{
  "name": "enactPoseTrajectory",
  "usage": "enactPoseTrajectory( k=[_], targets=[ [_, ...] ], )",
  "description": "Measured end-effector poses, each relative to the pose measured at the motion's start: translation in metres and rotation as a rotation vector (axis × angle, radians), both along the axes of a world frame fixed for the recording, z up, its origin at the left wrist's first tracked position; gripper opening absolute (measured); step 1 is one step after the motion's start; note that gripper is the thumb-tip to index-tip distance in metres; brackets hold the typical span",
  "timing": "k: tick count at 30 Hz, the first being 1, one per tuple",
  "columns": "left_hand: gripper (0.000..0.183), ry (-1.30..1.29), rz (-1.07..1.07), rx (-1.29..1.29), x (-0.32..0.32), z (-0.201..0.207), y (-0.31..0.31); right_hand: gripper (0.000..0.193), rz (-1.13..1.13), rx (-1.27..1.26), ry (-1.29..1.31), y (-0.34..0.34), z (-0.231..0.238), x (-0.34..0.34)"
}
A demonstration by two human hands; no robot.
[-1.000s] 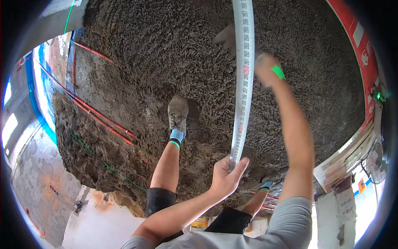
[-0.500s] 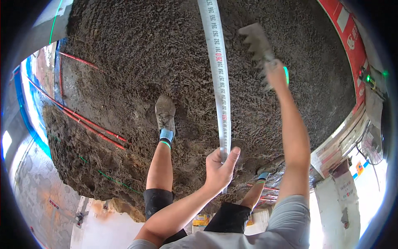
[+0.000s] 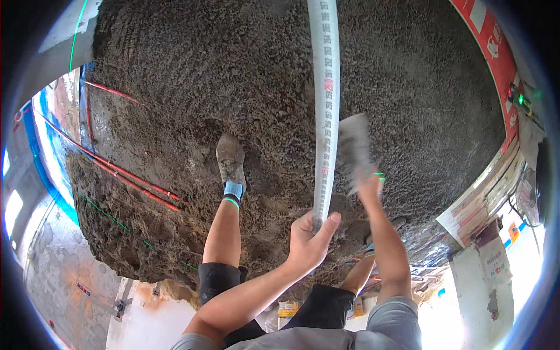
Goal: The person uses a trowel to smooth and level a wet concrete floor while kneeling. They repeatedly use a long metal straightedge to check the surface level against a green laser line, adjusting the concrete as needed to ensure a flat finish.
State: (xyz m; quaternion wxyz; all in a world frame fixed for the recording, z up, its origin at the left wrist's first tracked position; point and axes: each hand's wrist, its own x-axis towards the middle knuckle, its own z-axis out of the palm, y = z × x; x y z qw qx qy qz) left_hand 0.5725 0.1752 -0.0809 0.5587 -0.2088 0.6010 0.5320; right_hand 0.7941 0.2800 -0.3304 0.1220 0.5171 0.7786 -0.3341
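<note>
My left hand is closed around the lower part of a white tape measure blade, thumb pressed against it. The blade stretches up past the top of the picture, in front of the dark, wet mortar bed. Off to its right, my right hand grips a notched trowel, blurred by motion. Its grey plate lies at or just above the mortar; contact cannot be made out. A green laser glint crosses my right wrist.
My shoe stands on the rough mortar at left of centre. Red pipes run along the floor at left. A red and white board borders the mortar at right, with a green-lit laser level beside it. A fan stands farther right.
My right hand has drawn the notched trowel down toward me and slightly left. The tape measure blade has swung to the right at its upper end, while my left hand keeps its hold.
</note>
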Motion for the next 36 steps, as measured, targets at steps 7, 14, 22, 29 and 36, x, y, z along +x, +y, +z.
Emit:
enactPoseTrajectory(
  k=[7, 14, 22, 29, 36],
  targets=[
    [0.032, -0.071, 0.038, 0.003, -0.023, 0.006, 0.0, 0.025, -1.301, -0.293, 0.51, 0.201, -0.025, -0.068],
    [0.031, -0.044, 0.059, -0.01, -0.031, 0.006, -0.003, 0.02, -0.359, -0.458, 0.249, 0.103, 0.013, -0.308],
    [0.031, 0.051, 0.076, -0.034, -0.028, 0.005, 0.014, 0.028, 0.287, -0.41, 0.267, -0.071, 0.004, -0.32],
    [0.036, 0.034, 0.008, -0.056, 0.003, -0.005, 0.001, 0.026, -0.382, -0.142, 0.072, 0.076, 0.018, -0.064],
    [0.031, -0.011, -0.107, -0.074, 0.031, -0.018, -0.001, 0.03, -0.812, -0.028, 0.08, 0.162, -0.044, 0.198]
  ],
)
